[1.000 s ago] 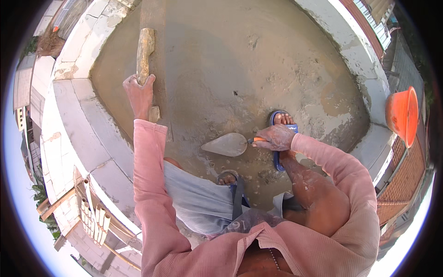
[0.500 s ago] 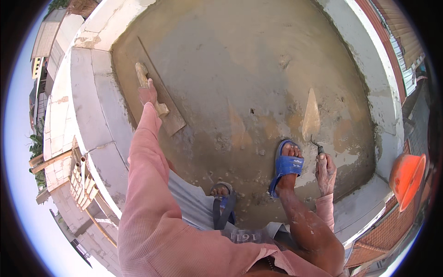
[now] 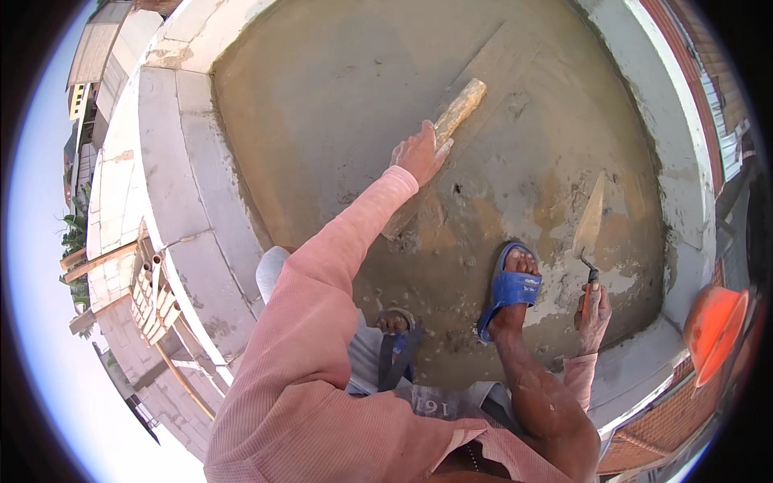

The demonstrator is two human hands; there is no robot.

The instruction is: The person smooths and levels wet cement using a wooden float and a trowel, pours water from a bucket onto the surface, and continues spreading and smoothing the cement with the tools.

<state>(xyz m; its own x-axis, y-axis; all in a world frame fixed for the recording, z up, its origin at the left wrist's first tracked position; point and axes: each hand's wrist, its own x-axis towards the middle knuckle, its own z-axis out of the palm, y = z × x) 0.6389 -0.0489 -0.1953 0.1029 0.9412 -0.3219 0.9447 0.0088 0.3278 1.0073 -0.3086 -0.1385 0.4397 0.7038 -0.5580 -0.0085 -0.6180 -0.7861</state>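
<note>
My left hand [image 3: 420,155] is closed round the near end of the handle of a long wooden float [image 3: 498,76]. The float lies flat and slanted on wet grey mortar [image 3: 314,145], near the middle of the walled floor. Over at the right, my right hand [image 3: 594,315] grips the dark handle of a pointed trowel [image 3: 590,224]. The trowel's mortar-smeared blade points away from me and is low over the wet surface; whether it touches cannot be told. My right foot in a blue slide sandal [image 3: 515,288] stands between the two tools.
Low walls of pale blocks [image 3: 201,189] enclose the wet floor. An orange bowl-shaped container [image 3: 715,330] stands at the right wall. Bamboo pieces [image 3: 155,302] lie outside the left wall. My other foot [image 3: 393,324] stands in the mortar near me.
My left hand has swept the float from the left wall rightward to the middle, and its slant has reversed. The trowel has shifted slightly right and turned, still in my right hand.
</note>
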